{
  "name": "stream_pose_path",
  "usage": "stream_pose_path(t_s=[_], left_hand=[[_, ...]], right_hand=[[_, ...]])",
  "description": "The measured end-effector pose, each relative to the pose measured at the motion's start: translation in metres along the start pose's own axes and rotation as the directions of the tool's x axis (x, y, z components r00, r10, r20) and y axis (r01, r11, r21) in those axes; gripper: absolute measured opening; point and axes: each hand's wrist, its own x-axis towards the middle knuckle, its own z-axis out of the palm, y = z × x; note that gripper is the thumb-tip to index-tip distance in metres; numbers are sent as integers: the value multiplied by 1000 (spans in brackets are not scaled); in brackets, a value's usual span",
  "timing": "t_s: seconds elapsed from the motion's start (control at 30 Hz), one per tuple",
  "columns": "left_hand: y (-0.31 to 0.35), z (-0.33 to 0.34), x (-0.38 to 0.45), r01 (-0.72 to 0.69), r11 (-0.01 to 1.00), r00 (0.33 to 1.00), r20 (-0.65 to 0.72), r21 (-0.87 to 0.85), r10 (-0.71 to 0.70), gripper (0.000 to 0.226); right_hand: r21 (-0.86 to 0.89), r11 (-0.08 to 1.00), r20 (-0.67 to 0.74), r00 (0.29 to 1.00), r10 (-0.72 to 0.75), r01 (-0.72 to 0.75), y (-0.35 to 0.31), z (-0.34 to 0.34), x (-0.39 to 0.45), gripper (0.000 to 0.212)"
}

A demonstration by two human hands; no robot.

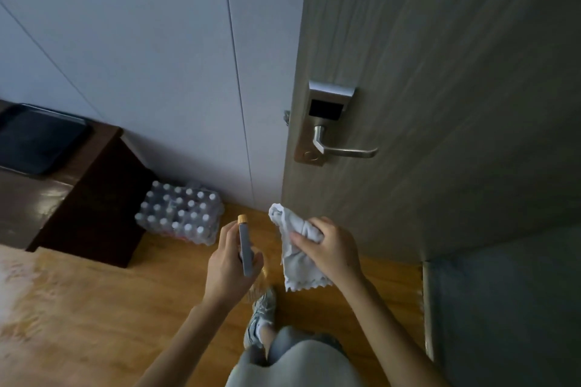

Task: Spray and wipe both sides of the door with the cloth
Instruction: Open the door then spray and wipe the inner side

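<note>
Below, my left hand point(231, 261) grips the spray bottle point(244, 247) nozzle-up, while my right hand point(330, 250) bunches the white cloth point(290, 248) just before the open wood-grain door point(440, 104), under its lever handle point(342, 148).

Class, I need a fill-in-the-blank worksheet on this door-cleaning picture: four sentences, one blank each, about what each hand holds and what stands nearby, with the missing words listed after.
1. The right hand grips a crumpled white ____.
2. The left hand holds a slim grey spray bottle with a ____ cap.
3. The grey wood-grain door has a silver lever ____ under its lock plate.
4. The shrink-wrapped pack of water bottles stands on the wooden ____.

Missing words: cloth; yellow; handle; floor
</note>
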Motion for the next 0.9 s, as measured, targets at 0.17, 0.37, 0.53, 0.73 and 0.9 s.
stream_pose_path(t_s=[0.17, 0.37, 0.53, 0.73, 0.9], left_hand=[[-16, -13, 46, 23, 1000, 1000, 12, -3, -23, 62], [-17, -40, 96, 3, 998, 1000, 9, -66, -3, 62], [-25, -50, 134, -123, 989, 985, 113, -77, 131, 61], [-40, -68, 161, -234, 948, 931, 230, -217, 282, 58], [-56, -88, 160, -303, 906, 876, 290, -294, 386, 54]], right_hand=[[40, 999, -100, 995, -13, 17, -26, 3, 55, 27], [-5, 999, -304, 952, 40, -43, -53, -23, 89, 81], [-215, 929, -308, 924, 228, -301, -71, -33, 99, 79], [-107, 832, -340, 806, 484, -545, -98, -20, 98, 73], [-30, 773, -399, 716, 573, -634, -112, -7, 89, 70]])
